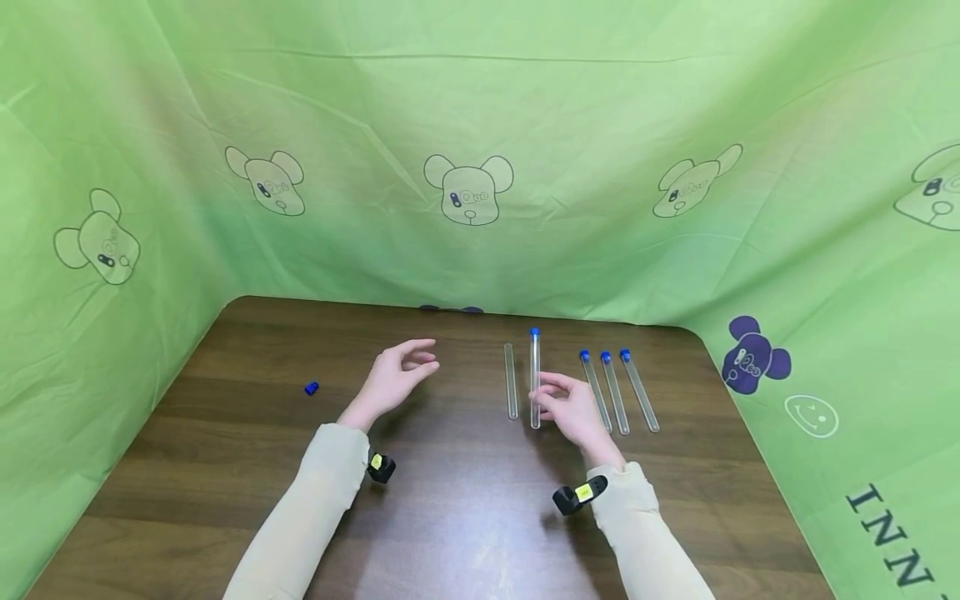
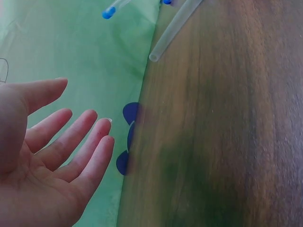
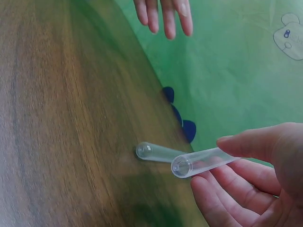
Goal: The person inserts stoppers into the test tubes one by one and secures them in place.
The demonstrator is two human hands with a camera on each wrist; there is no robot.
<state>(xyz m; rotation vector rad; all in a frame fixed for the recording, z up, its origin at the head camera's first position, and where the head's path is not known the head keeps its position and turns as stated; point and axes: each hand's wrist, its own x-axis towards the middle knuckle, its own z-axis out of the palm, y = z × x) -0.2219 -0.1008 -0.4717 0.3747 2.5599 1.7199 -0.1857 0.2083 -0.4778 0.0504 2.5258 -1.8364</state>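
Observation:
My right hand point(image 1: 572, 408) pinches a clear test tube point(image 1: 535, 375) topped with a blue cap, near its rounded lower end. In the right wrist view that tube point(image 3: 201, 162) sits between thumb and fingers, its closed end toward the camera. Just left of it an uncapped tube point(image 1: 511, 382) lies on the table; its open mouth point(image 2: 154, 57) shows in the left wrist view. My left hand point(image 1: 393, 377) hovers over the table with fingers spread and nothing in them. Left of this hand lies a loose blue cap point(image 1: 312, 388).
Three capped tubes point(image 1: 638, 392) lie side by side to the right, partly behind my right hand. The brown wooden table point(image 1: 465, 517) meets a green printed cloth point(image 1: 465, 267) at its back and sides.

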